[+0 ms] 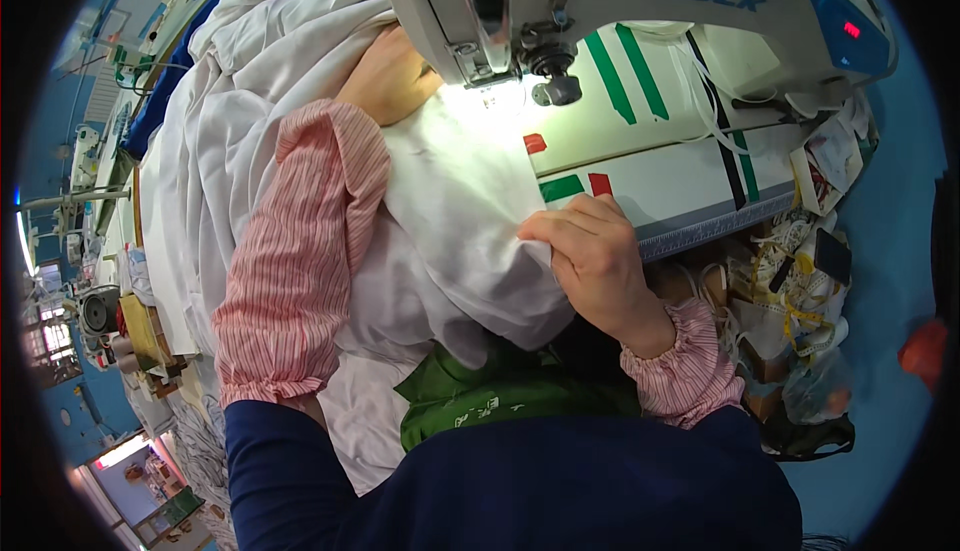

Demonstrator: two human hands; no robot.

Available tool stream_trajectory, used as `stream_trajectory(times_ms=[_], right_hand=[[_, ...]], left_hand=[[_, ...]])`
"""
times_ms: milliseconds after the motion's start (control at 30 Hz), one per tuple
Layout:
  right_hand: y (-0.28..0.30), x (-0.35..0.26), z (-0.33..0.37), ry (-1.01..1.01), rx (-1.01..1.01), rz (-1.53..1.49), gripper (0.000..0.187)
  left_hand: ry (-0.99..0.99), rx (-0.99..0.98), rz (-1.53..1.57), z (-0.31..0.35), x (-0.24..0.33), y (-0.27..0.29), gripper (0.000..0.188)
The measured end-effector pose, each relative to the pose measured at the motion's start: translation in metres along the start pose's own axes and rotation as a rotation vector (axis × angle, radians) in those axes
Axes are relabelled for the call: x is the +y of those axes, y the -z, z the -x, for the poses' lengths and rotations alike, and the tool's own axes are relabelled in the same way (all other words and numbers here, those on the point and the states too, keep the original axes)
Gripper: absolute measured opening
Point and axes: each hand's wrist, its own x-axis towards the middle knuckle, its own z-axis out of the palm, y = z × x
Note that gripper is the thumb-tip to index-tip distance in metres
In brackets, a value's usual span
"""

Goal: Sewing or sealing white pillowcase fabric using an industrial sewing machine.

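White cloth (450, 221) spreads over the sewing machine's bed and hangs down toward my lap. Its right edge runs up to the lit needle area under the grey-white sewing machine (620, 1). My right hand (595, 256) pinches that edge between thumb and fingers, just in front of the bed. On the far left of the needle, my left hand (390, 76) rests on the cloth. The machine head and folds of fabric hide its fingers. Pink striped sleeve covers are on both forearms.
Green, red and black tape strips (637, 71) mark the machine bed, with a ruler (715, 231) along its front edge. At right, a cluttered heap (800, 301) holds a yellow tape measure and plastic bags. Bunched white fabric (290, 11) fills the left side.
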Motion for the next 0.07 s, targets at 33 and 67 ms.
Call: stream_trajectory(times_ms=[33,67], right_hand=[[-0.0009,0.0021,-0.0060,-0.022,-0.013,-0.019,0.025],[-0.0018,0.0039,-0.0112,-0.011,-0.014,-0.014,0.025]], left_hand=[[-0.047,-0.041,-0.131,-0.0019,-0.0067,0.0039,0.023],[-0.015,-0.063,-0.196,-0.0033,-0.0100,0.0022,0.023]])
